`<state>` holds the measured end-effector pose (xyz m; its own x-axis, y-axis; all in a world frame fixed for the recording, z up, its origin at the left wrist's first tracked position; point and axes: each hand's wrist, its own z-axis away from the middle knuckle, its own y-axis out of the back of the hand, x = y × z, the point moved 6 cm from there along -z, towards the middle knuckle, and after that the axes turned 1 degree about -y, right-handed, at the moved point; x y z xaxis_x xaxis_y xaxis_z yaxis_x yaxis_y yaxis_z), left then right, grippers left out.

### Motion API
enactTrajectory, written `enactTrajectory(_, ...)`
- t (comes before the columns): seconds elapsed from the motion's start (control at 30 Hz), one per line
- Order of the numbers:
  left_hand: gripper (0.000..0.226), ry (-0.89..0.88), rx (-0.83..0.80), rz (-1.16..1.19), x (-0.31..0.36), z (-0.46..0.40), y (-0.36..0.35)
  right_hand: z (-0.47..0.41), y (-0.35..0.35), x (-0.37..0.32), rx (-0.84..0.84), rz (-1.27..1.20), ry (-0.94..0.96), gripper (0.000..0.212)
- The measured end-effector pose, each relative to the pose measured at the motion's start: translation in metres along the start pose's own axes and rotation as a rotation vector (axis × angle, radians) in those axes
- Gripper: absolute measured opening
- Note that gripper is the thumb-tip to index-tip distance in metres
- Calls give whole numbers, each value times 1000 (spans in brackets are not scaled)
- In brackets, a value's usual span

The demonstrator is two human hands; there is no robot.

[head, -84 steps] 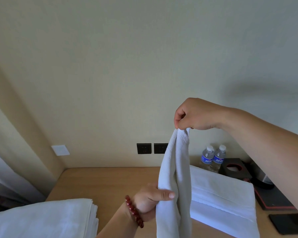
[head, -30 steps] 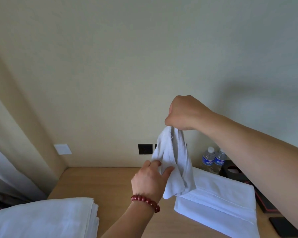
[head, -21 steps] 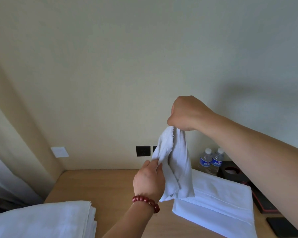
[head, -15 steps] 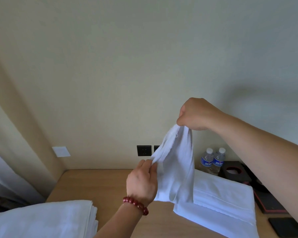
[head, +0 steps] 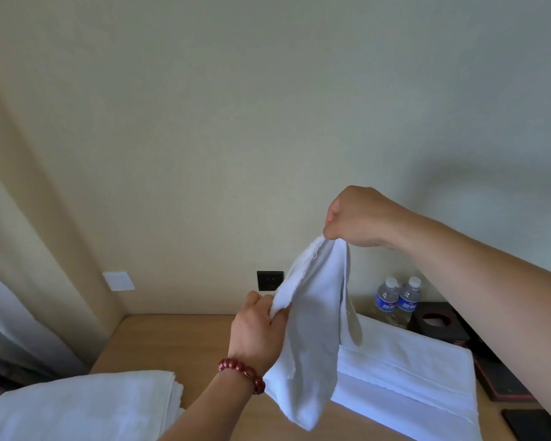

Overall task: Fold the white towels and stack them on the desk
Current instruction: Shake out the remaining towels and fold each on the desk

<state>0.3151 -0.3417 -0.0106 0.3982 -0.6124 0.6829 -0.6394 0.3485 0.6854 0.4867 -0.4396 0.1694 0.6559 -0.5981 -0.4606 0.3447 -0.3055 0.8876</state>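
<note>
Head view: my right hand (head: 357, 218) pinches a towel (head: 312, 319) by its top, hanging above the tabletop (head: 172, 342); my left hand (head: 258, 329) grips a side edge, probably to find corners for folding.

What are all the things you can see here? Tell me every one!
held towel: one, white, hanging in the air above the desk
folded towels: one pile, white, on the desk at right
towel stack: one pile, white, near left
desk: one, light wood, against the wall
water bottles: two, clear with blue labels, at the back of the desk
wall socket: one seen, black, on the wall
bracelet: one, red beads, on the left wrist
left hand: pinches the towel's edge
right hand: grips the towel's top
</note>
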Motion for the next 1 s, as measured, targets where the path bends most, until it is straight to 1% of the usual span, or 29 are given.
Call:
enactTrajectory(0.07, 29, -58, 9, 88, 4, 6, 3, 1, 4, 2, 14, 1, -4, 11)
enactTrajectory(0.13, 18, -86, -6, 124, 5, 11, 3, 1, 6, 5, 6, -18, -10, 9)
enactTrajectory(0.27, 15, -69, -73, -5, 4, 8, -3, 2, 6, 6, -9, -28, -18, 11)
enactTrajectory(0.33, 19, -46, -93, -61, 2, 8, -5, 1, 8, 6, 2, -39, -18, 14)
enactTrajectory(0.43, 30, 29, -103, -74, -1, 5, -3, 0, 8, 6, 7, -50, -12, 14)
enactTrajectory(0.53, 41, 124, -115, -128, 1, -1, 1, -2, 5, 4, 11, -40, -1, 22)
enactTrajectory(0.63, 44, 152, -122, -113, 4, -1, 2, -3, 4, 2, 18, -33, 8, 20)
enactTrajectory(0.73, 32, 131, -92, -22, 3, 2, 4, -4, 4, 5, 32, -26, 7, 15)
enactTrajectory(0.87, 12, -20, -77, -14, 2, 9, -2, -7, 7, 11, 66, -40, -10, 21)
enactTrajectory(0.93, 15, -60, -70, -33, -3, 11, -6, -8, 11, 13, 82, -41, -26, 24)
enactTrajectory(1.0, 13, -52, -45, -54, -6, 12, -5, -8, 12, 15, 76, -44, -34, 24)
